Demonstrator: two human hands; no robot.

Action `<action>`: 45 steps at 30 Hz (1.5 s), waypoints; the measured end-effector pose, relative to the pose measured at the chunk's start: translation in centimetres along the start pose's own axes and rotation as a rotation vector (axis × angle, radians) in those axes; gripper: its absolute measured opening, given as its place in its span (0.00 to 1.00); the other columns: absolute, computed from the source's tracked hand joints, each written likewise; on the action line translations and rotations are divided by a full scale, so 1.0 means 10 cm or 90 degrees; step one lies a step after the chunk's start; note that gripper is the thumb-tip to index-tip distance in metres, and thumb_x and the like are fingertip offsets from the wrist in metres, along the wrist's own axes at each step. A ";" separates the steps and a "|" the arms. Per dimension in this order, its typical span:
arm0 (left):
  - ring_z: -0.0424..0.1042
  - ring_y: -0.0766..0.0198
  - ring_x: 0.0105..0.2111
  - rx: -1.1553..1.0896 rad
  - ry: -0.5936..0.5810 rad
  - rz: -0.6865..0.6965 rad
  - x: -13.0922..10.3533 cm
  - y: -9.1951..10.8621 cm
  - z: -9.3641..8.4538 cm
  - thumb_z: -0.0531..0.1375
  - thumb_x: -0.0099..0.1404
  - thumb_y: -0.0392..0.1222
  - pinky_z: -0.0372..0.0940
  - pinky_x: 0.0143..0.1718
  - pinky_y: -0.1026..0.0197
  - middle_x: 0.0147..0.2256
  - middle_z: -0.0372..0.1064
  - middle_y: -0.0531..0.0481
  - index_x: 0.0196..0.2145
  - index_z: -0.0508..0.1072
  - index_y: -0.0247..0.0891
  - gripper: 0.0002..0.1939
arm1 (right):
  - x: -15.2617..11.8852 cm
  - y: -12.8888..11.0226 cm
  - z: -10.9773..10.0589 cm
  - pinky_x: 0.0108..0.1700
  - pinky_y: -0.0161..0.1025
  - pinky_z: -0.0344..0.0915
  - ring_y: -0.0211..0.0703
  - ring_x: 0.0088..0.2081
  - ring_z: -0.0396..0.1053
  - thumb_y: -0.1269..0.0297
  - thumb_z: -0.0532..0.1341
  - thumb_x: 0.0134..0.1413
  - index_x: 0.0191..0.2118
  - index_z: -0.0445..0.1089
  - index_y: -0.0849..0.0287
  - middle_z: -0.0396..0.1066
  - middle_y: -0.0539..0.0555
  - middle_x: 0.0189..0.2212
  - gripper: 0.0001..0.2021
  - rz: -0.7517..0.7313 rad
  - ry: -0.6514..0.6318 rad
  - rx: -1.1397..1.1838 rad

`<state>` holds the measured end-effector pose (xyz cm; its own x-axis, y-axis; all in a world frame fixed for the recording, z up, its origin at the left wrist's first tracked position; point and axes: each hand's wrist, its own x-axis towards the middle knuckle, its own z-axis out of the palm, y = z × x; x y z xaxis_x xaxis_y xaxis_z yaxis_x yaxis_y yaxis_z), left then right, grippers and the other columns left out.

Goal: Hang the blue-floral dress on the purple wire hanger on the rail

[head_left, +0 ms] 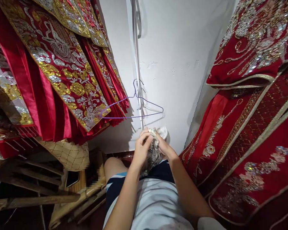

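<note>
My left hand [142, 145] is closed on the upper edge of a grey and cream patterned cloth [154, 153], with the thumb and fingers pinching it. From the other side, my right hand [163, 147] grips the same cloth; its fingers are partly hidden by the fabric. Bunched up, the cloth hangs down over my lap, and I cannot tell what kind of piece it is. Just beyond my hands an unloaded purple wire hanger [124, 118] hangs against a white pole [135, 48]. Something white [162, 131] shows behind my right hand.
Red costumes with gold and silver embroidery [69, 73] hang close on the left. More beaded red garments [249, 105] crowd the right. A bamboo chair [36, 201] stands at the lower left. The white wall [175, 41] is straight ahead.
</note>
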<state>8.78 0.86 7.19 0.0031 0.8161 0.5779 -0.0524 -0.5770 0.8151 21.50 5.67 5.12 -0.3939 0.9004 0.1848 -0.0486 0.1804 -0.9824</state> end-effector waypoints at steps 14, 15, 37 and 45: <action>0.65 0.60 0.25 0.242 -0.360 -0.149 -0.03 -0.37 -0.77 0.60 0.64 0.61 0.61 0.28 0.60 0.24 0.68 0.49 0.25 0.73 0.36 0.24 | 0.12 -0.98 -0.51 0.25 0.32 0.53 0.34 0.23 0.58 0.70 0.65 0.38 0.26 0.67 0.59 0.62 0.44 0.21 0.06 -0.064 -0.187 -0.243; 0.63 0.61 0.24 0.311 -0.357 -0.155 -0.03 -0.37 -0.89 0.59 0.64 0.61 0.59 0.27 0.61 0.22 0.67 0.50 0.23 0.72 0.37 0.24 | 0.20 -0.97 -0.55 0.25 0.32 0.52 0.33 0.23 0.57 0.71 0.63 0.38 0.25 0.66 0.59 0.61 0.44 0.21 0.05 -0.101 -0.113 -0.294; 0.74 0.49 0.39 0.735 -0.210 0.017 1.16 0.26 -1.71 0.55 0.61 0.57 0.65 0.42 0.55 0.36 0.77 0.41 0.25 0.73 0.39 0.19 | 0.92 -0.57 -0.78 0.39 0.40 0.62 0.48 0.38 0.73 0.57 0.66 0.53 0.30 0.80 0.55 0.80 0.52 0.33 0.09 -0.218 0.179 -0.538; 0.57 0.67 0.22 0.483 0.121 0.158 1.62 0.14 -1.39 0.59 0.64 0.50 0.54 0.27 0.64 0.24 0.59 0.56 0.32 0.64 0.40 0.12 | 0.61 -0.67 -0.75 0.47 0.44 0.65 0.57 0.50 0.72 0.48 0.72 0.42 0.56 0.73 0.49 0.76 0.55 0.50 0.32 -0.193 0.092 -0.550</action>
<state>-5.08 13.74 17.11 -0.0921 0.6140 0.7839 0.6602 -0.5517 0.5096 26.27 12.92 13.07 -0.3555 0.7964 0.4892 0.5927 0.5968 -0.5409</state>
